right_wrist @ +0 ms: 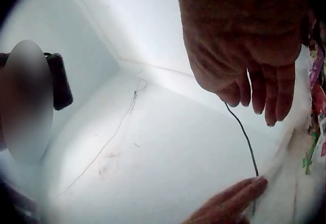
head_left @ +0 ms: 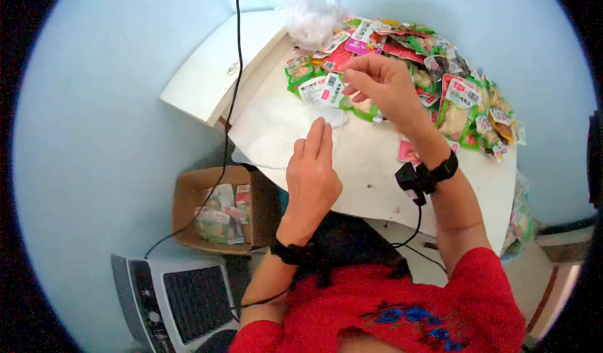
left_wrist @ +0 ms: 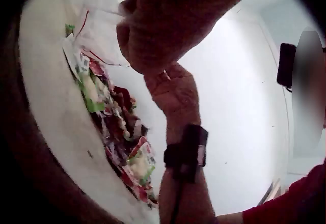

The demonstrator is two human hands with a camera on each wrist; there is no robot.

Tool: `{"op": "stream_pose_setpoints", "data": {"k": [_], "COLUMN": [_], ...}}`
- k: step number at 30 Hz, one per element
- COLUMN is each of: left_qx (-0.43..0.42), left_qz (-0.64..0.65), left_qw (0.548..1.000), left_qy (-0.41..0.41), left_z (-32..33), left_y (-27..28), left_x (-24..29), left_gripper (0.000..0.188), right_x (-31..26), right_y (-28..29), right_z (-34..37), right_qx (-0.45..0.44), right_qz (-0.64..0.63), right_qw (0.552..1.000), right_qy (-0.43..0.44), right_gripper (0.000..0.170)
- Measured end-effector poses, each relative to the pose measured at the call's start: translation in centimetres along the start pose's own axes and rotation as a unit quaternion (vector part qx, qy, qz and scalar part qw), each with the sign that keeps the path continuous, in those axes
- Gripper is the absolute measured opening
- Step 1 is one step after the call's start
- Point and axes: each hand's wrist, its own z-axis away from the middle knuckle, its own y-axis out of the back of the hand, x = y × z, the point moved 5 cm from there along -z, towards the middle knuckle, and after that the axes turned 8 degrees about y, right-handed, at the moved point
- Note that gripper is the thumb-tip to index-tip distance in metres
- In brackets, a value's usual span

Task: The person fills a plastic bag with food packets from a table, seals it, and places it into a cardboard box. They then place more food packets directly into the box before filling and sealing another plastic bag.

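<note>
The left hand is over the table's near edge, its fingers extended toward a clear plastic bag; whether the fingertips touch it cannot be told. Raised over the near side of a heap of food packets, the right hand has loosely bent fingers with nothing visible between them. In the left wrist view the left hand fills the top, with the right hand below it. The right wrist view has the right hand with fingers hanging down and the left hand at the bottom.
A crumpled clear bag lies at the back of the white table. Below left, a cardboard box holds packets, beside a grey appliance. A black cable hangs on the left.
</note>
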Motion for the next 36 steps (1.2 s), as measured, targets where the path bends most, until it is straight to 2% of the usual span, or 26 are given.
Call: {"op": "stream_pose_setpoints", "data": {"k": [3, 4, 7, 8, 11, 12, 15, 16, 18, 19, 22, 23, 25, 27, 30, 33, 36], "left_qx": [-0.002, -0.003, 0.029, 0.033, 0.044, 0.047, 0.075, 0.088, 0.100, 0.108, 0.132, 0.146, 0.164, 0.170, 0.181, 0.219, 0.201], "left_qz": [0.010, 0.013, 0.016, 0.025, 0.043, 0.043, 0.022, 0.011, 0.030, 0.036, 0.045, 0.062, 0.057, 0.037, 0.045, 0.087, 0.107], "left_qw": [0.999, 0.999, 0.998, 0.998, 0.997, 0.997, 0.997, 0.996, 0.994, 0.993, 0.990, 0.987, 0.985, 0.985, 0.982, 0.972, 0.974], "left_qy": [0.036, 0.047, 0.046, 0.049, 0.048, 0.039, -0.012, -0.033, -0.034, -0.032, -0.032, -0.019, 0.004, 0.008, 0.018, 0.020, 0.000], "left_z": [0.4, 0.4, 0.2, 0.3, 0.7, 0.8, 0.9, 1.0, 1.4, 1.6, 2.3, 2.5, 3.0, 3.0, 3.6, 4.0, 4.2], "left_y": [-1.0, -1.1, -1.1, -1.2, -1.8, -1.9, -1.4, -1.2, -1.7, -1.9, -1.8, -1.7, -1.2, -1.4, -1.5, -1.8, -1.9], "left_x": [-0.5, -0.6, -0.5, -0.6, -0.7, -0.8, -0.5, -0.3, -0.7, -1.0, -1.0, -1.0, -0.9, -1.1, -1.6, -2.6, -3.0], "left_gripper": [0.064, 0.064, 0.062, 0.062, 0.059, 0.057, 0.049, 0.047, 0.046, 0.045, 0.044, 0.043, 0.042, 0.041, 0.034, 0.023, 0.015], "right_x": [-0.4, -0.3, -0.3, 0.2, 1.1, 1.1, 1.6, 2.2, 2.8, 3.0, 3.1, 3.0, 2.1, 3.0, 4.0, 2.5, 3.3], "right_y": [-0.6, -0.9, -1.6, -1.9, -2.8, -3.3, -4.4, -4.4, -4.7, -4.9, -5.3, -5.3, -5.8, -5.8, -6.0, -6.7, -6.6], "right_z": [0.5, 0.9, 3.3, 4.2, 6.4, 6.9, 7.4, 7.7, 8.1, 8.3, 8.5, 8.7, 8.8, 8.7, 8.7, 8.3, 8.3], "right_qx": [-0.053, -0.098, -0.236, -0.258, -0.265, -0.289, -0.303, -0.296, -0.300, -0.305, -0.311, -0.304, -0.295, -0.281, -0.322, -0.283, -0.266], "right_qz": [-0.027, -0.059, 0.020, 0.005, 0.008, 0.025, 0.165, 0.197, 0.221, 0.230, 0.250, 0.238, 0.263, 0.260, 0.296, 0.239, 0.285], "right_qw": [0.998, 0.993, 0.971, 0.966, 0.961, 0.952, 0.928, 0.918, 0.911, 0.907, 0.910, 0.917, 0.910, 0.918, 0.897, 0.927, 0.918], "right_qy": [0.023, 0.023, 0.029, 0.022, 0.082, 0.100, 0.142, 0.173, 0.175, 0.178, 0.112, 0.095, 0.126, 0.105, 0.066, 0.057, 0.073], "right_gripper": [0.018, 0.011, 0.008, 0.010, 0.011, 0.018, 0.029, 0.040, 0.039, 0.038, 0.032, 0.041, 0.042, 0.041, 0.047, 0.059, 0.064]}}
